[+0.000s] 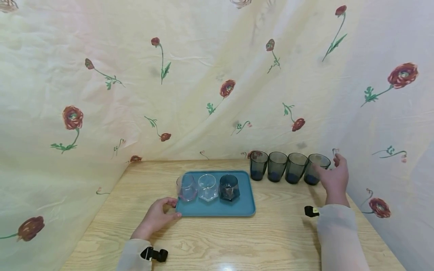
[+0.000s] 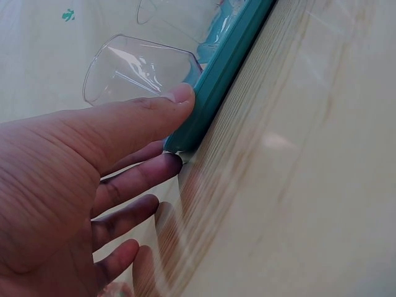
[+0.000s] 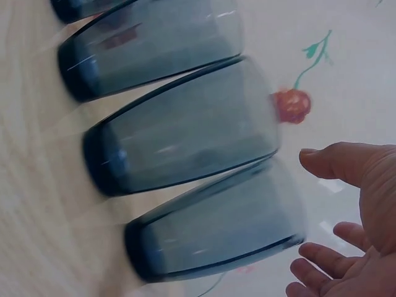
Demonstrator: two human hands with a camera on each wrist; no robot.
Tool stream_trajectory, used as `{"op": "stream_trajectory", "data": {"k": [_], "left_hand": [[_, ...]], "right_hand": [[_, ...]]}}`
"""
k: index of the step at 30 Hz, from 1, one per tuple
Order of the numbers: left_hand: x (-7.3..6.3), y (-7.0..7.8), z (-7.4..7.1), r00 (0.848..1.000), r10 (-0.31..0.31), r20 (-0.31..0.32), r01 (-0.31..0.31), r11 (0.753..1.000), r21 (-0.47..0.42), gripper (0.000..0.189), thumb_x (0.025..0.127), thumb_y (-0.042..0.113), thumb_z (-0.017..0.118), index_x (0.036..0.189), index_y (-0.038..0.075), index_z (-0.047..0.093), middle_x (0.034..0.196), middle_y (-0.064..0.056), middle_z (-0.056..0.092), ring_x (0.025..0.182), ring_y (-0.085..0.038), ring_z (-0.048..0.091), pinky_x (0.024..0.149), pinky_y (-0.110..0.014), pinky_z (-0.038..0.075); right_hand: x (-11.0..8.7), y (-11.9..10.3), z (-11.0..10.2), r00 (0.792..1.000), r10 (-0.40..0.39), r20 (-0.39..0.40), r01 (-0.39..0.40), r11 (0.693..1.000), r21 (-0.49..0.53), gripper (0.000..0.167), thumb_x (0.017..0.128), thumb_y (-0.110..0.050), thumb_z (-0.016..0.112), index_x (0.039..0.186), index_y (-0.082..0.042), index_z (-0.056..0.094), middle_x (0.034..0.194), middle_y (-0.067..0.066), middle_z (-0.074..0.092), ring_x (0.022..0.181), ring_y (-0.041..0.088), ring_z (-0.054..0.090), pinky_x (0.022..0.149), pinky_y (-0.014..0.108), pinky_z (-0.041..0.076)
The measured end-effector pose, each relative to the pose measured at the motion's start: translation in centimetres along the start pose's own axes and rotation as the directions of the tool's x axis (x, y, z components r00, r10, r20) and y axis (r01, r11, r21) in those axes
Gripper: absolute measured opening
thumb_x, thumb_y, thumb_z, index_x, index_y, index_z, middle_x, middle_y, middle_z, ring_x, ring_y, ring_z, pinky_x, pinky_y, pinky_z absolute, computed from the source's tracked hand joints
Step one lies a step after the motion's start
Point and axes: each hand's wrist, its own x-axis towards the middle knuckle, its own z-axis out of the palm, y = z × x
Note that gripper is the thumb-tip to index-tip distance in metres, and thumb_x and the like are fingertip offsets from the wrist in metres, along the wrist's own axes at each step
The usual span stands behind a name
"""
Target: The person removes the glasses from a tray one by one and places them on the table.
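A blue-green tray (image 1: pixel 217 211) lies on the table with three small faceted glasses on it: a pinkish clear one (image 1: pixel 187 188), a clear one (image 1: pixel 208 188) and a dark grey one (image 1: pixel 229 188). My left hand (image 1: pixel 158 216) pinches the tray's front left corner, the thumb (image 2: pixel 179 96) against its rim and the forefinger at its side. Several tall smoky grey tumblers stand upright in a row right of the tray. Beside the rightmost tumbler (image 1: pixel 315 169) is my right hand (image 1: pixel 333 178), its thumb and fingers spread near the rim and apart from the glass in the right wrist view.
Flower-printed cloth (image 1: pixel 203 75) hangs behind the wooden table (image 1: pixel 220 241) and along both sides. The tumblers (image 1: pixel 277 167) stand close together near the back cloth. The right side cloth (image 1: pixel 383 180) comes near my right hand.
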Motion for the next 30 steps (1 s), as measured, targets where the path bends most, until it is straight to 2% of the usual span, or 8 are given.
{"op": "stream_trajectory", "data": {"k": [5, 10, 12, 15, 19, 23, 27, 30], "left_hand": [[-0.1, 0.0, -0.1, 1.000, 0.004, 0.004, -0.004, 1.000, 0.001, 0.051, 0.082, 0.026, 0.093, 0.127, 0.013, 0.072, 0.109, 0.005, 0.070, 0.119, -0.026, 0.061, 0.111, -0.063, 0.039], [-0.1, 0.1, -0.1, 1.000, -0.004, 0.005, 0.004, 1.000, -0.005, 0.051, 0.082, 0.025, 0.092, 0.128, 0.013, 0.071, 0.109, 0.005, 0.070, 0.120, -0.026, 0.060, 0.111, -0.062, 0.039], [-0.1, 0.1, -0.1, 1.000, -0.004, 0.006, 0.004, 1.000, -0.005, 0.052, 0.083, 0.024, 0.092, 0.128, 0.013, 0.071, 0.109, 0.004, 0.070, 0.120, -0.027, 0.060, 0.111, -0.062, 0.039], [0.0, 0.2, -0.1, 1.000, 0.000, 0.005, 0.000, 1.000, -0.003, 0.052, 0.083, 0.024, 0.092, 0.128, 0.012, 0.071, 0.109, 0.004, 0.070, 0.119, -0.026, 0.060, 0.111, -0.062, 0.039], [0.0, 0.1, 0.0, 1.000, 0.012, 0.003, -0.012, 1.000, 0.003, 0.051, 0.083, 0.024, 0.092, 0.128, 0.012, 0.071, 0.109, 0.004, 0.070, 0.118, -0.025, 0.061, 0.110, -0.061, 0.040], [0.0, 0.0, 0.0, 1.000, 0.016, 0.003, -0.016, 1.000, 0.005, 0.051, 0.082, 0.024, 0.093, 0.127, 0.012, 0.072, 0.108, 0.004, 0.070, 0.117, -0.024, 0.061, 0.110, -0.061, 0.040], [0.0, -0.1, 0.0, 1.000, 0.020, 0.003, -0.020, 1.000, 0.008, 0.052, 0.082, 0.025, 0.093, 0.127, 0.012, 0.072, 0.108, 0.004, 0.070, 0.116, -0.024, 0.061, 0.109, -0.061, 0.041], [0.0, -0.1, -0.1, 1.000, 0.022, 0.004, -0.022, 1.000, 0.002, 0.052, 0.082, 0.024, 0.093, 0.127, 0.012, 0.071, 0.108, 0.004, 0.070, 0.116, -0.024, 0.061, 0.109, -0.061, 0.041]], "right_hand": [[-0.5, -1.7, 0.2, 0.999, -0.050, -0.020, 0.051, 0.998, 0.026, 0.101, 0.094, -0.041, 0.078, 0.169, -0.025, 0.012, 0.175, 0.000, 0.012, 0.159, 0.026, 0.011, 0.125, 0.053, 0.022], [-2.0, -4.1, 1.2, 0.992, -0.125, -0.013, 0.125, 0.990, 0.060, 0.100, 0.092, -0.042, 0.080, 0.168, -0.026, 0.017, 0.174, -0.003, 0.017, 0.159, 0.023, 0.013, 0.125, 0.051, 0.020], [-2.7, -5.0, 1.8, 0.986, -0.165, -0.023, 0.166, 0.983, 0.076, 0.098, 0.092, -0.042, 0.081, 0.168, -0.025, 0.021, 0.172, -0.002, 0.022, 0.158, 0.022, 0.018, 0.126, 0.048, 0.020], [-3.8, -6.4, 2.9, 0.975, -0.218, -0.041, 0.222, 0.963, 0.153, 0.089, 0.092, -0.035, 0.083, 0.164, -0.024, 0.031, 0.167, -0.002, 0.035, 0.153, 0.019, 0.029, 0.126, 0.039, 0.022], [-5.3, -7.9, 4.8, 0.960, -0.280, -0.012, 0.274, 0.929, 0.249, 0.079, 0.091, -0.024, 0.085, 0.158, -0.023, 0.043, 0.158, 0.002, 0.046, 0.145, 0.021, 0.040, 0.125, 0.036, 0.024], [-7.0, -8.7, 7.3, 0.931, -0.358, 0.070, 0.332, 0.911, 0.246, 0.077, 0.091, -0.024, 0.085, 0.157, -0.018, 0.045, 0.155, 0.007, 0.049, 0.143, 0.025, 0.043, 0.122, 0.044, 0.030], [-8.3, -8.5, 10.2, 0.881, -0.438, 0.181, 0.400, 0.892, 0.210, 0.079, 0.091, -0.027, 0.085, 0.157, -0.013, 0.044, 0.156, 0.010, 0.050, 0.145, 0.029, 0.043, 0.120, 0.052, 0.032], [-9.2, -8.1, 12.3, 0.844, -0.459, 0.276, 0.417, 0.887, 0.199, 0.081, 0.091, -0.031, 0.085, 0.157, -0.012, 0.043, 0.157, 0.012, 0.048, 0.147, 0.031, 0.041, 0.120, 0.054, 0.032]]}}
